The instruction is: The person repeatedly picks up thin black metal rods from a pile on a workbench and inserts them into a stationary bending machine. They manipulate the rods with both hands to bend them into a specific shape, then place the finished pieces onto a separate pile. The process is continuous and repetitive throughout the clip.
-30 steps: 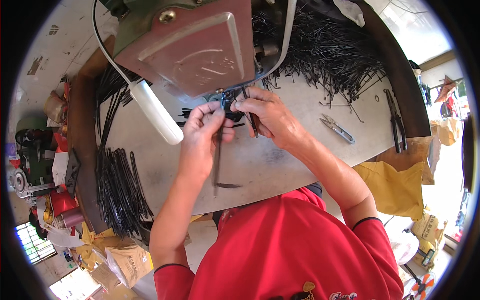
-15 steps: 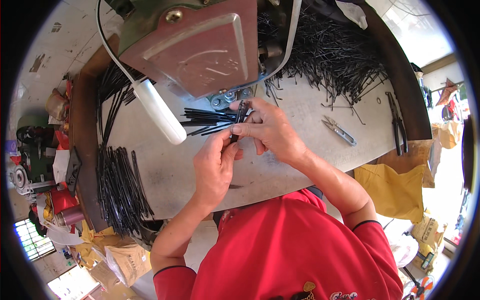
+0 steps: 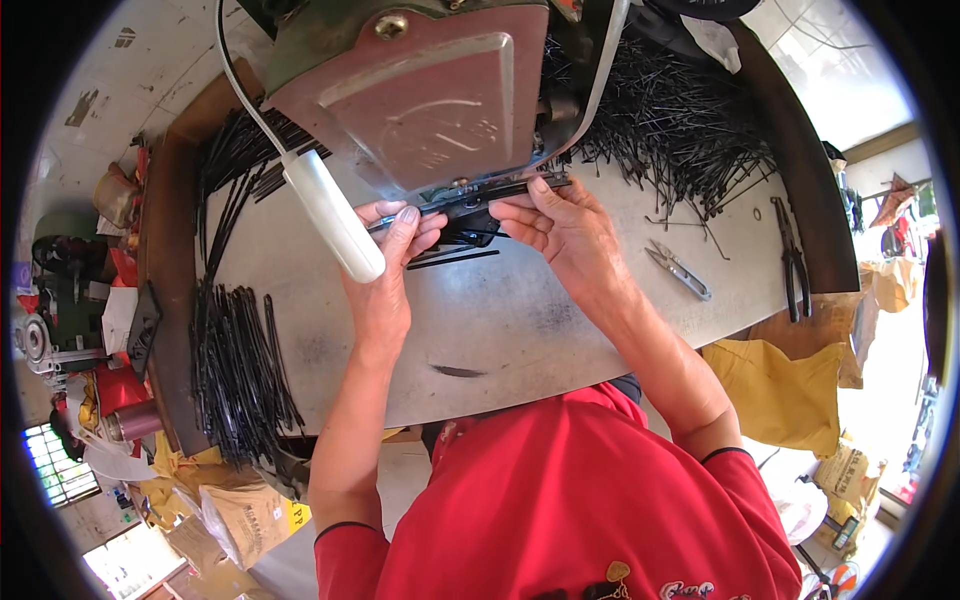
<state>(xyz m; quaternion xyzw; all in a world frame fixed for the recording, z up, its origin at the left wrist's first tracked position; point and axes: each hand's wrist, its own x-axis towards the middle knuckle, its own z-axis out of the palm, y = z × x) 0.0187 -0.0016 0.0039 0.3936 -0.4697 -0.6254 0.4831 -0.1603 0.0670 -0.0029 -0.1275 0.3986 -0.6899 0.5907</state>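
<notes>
A narrow black strip stretches almost level between my two hands, just under the machine head with its reddish-brown cover. My left hand pinches the strip's left end between thumb and fingers. At the other end, my right hand grips it with the thumb on top. Several loose black strips lie on the pale worktable below and behind the held one. The part of the machine closest to the strip is mostly hidden by the cover.
A white tube lamp hangs by my left hand. Bundled black strips lie at the table's left edge; a tangled heap of thin black pieces is at the back right. Thread snips and pliers lie to the right.
Both hands have moved up and apart toward the machine. The black strip has turned from nearly upright to nearly level between them. The machine and lamp appear shifted right in the view.
</notes>
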